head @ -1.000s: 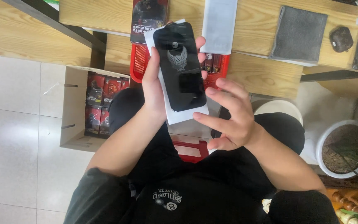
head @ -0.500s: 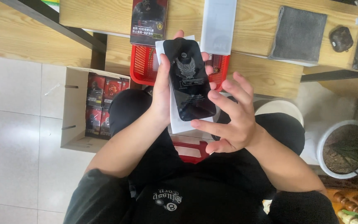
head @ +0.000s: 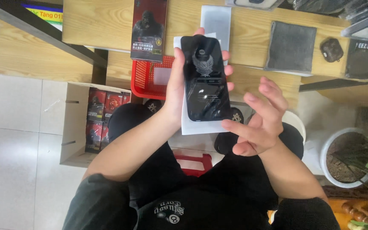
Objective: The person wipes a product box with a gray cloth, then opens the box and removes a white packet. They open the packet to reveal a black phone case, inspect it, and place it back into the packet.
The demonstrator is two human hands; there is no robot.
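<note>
My left hand [head: 176, 91] grips a black glass sheet [head: 204, 79] with a white card [head: 192, 125] behind it, fingers wrapped round the edges, held up over my lap. My right hand [head: 258, 123] is spread loose beside its lower corner, one fingertip near the edge; I cannot tell if it touches. Behind stand a red basket [head: 143, 76], a dark packet [head: 149, 30] and a grey pad [head: 291, 47] on the wooden table [head: 94, 21]. A cardboard box [head: 75, 127] sits by my left knee, a plant pot [head: 331, 149] to my right.
</note>
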